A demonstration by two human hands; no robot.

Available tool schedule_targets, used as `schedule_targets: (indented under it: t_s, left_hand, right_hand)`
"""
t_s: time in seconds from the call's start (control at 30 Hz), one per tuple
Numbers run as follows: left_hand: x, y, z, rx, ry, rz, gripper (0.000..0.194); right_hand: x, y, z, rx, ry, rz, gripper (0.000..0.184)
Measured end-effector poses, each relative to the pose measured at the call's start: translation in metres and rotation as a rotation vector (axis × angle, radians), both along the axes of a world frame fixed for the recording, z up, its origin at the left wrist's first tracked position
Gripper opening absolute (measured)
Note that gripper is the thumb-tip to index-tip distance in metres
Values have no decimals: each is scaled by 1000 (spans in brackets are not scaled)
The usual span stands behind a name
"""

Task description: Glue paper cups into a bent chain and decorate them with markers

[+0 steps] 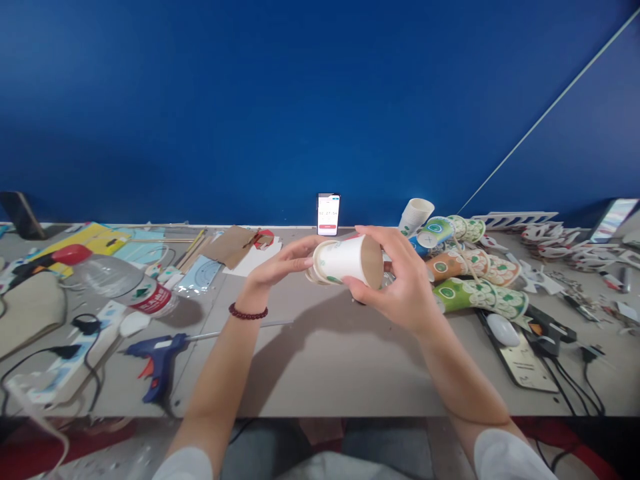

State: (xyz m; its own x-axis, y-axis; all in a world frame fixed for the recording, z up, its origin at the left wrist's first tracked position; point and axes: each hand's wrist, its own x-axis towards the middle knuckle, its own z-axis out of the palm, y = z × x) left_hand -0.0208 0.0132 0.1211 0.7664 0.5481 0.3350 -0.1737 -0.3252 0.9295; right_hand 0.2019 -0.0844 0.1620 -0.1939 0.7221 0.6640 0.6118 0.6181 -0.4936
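A white paper cup [343, 260] with green print lies on its side in the air above the table, its brown base turned to the right. Several rims show at its left end, so more than one cup may be nested. My right hand [400, 277] grips the base end, thumb below and fingers over the top. At the rim end, my left hand [287, 263] has its thumb and fingers around the cup; some of its fingers are hidden behind. A dark bead bracelet [249, 312] circles my left wrist.
A glue gun [163, 357], a power strip [83, 353] and a lying plastic bottle [127, 283] are left. Green cups [460, 295], orange cups [450, 265] and a white cup stack [416, 215] are right. A phone [328, 215] stands against the blue wall [280, 120].
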Motion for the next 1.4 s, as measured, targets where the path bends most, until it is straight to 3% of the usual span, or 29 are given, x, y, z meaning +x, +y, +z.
schedule_targets:
  t_s: [0.23, 1.17, 1.4]
  left_hand:
    - [2, -3, 4, 6, 10, -44, 47]
    - [6, -2, -5, -80, -25, -70, 53]
    - [18, 2, -21, -180, -31, -105, 44]
  right_hand:
    - [0, -2, 2, 10, -19, -13, 54]
    - [0, -1, 0, -18, 52, -37, 55]
    - [11, 22, -10, -102, 142, 12, 48]
